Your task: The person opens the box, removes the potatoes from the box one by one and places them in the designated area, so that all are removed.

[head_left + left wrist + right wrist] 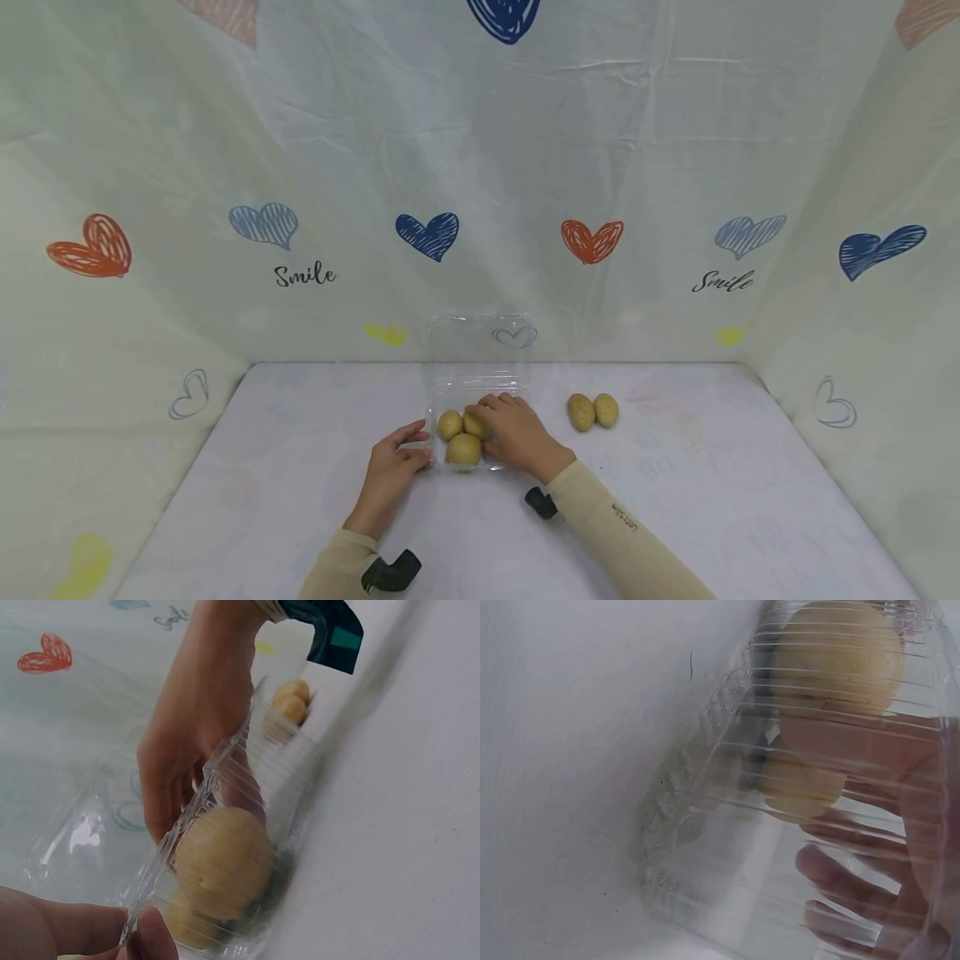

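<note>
Observed from where I stand: one clear plastic clamshell box (480, 382) rests on the tabletop (660, 508), its lid (468, 343) raised behind the base. Inside the box lie three items: the front potato (463, 451), the back-left potato (450, 425) and the back-right potato (477, 426), all close together. To the right of the box, well apart from it, the near loose potato (581, 412) and the far loose potato (607, 410) lie side by side.

Left hand (393, 467): grip pinches the box's left rim between thumb and finger. Right hand (521, 437): grip reaches into the box, thumb and fingers about the back-right potato; how firmly they press cannot be told.

Hazards, in my judgement. The thin wall looks flexible; too hard a pinch could buckle the rim. Should the left hand let go while the right pushes, the light box could skid or tip. A hasty withdrawal could snag the box's right wall or drag a potato against it. The raised lid, apparently unsupported, might drop if the box is jolted. The rounded loose potatoes could roll if the right sleeve (615, 529) knocks them.
</note>
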### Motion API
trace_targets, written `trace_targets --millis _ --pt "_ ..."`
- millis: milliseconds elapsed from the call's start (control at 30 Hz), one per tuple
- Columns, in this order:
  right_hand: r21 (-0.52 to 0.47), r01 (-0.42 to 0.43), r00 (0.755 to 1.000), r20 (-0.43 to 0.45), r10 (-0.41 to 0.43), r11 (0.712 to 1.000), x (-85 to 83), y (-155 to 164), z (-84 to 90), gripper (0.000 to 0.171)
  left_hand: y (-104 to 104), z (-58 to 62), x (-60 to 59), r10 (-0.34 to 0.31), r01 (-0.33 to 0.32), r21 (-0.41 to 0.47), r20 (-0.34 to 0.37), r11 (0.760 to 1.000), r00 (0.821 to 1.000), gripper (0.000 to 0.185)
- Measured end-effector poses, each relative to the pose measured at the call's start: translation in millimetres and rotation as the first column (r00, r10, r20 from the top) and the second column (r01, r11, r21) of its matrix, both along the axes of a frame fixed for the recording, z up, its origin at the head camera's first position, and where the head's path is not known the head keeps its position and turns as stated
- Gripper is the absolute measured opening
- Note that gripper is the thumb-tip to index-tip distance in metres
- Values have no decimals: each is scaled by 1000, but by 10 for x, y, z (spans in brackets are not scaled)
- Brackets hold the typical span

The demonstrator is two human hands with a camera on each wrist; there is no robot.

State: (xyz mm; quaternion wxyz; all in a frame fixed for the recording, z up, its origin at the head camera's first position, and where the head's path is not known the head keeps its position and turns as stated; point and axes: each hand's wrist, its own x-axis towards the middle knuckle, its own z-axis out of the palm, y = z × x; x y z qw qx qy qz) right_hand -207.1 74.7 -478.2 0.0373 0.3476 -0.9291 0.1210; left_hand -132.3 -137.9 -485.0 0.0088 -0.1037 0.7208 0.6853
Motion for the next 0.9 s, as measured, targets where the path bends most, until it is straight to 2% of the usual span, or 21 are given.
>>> trace_targets --millis 467,900 --pt "26 -1 999 33 0 1000 -4 -17 4 55 9 15 16 5 -5 6 7 1000 1000 50" --pt "20 7 1000 -3 -7 1000 -24 -6 -26 50 8 17 2 4 -4 0 17 1000 1000 52"
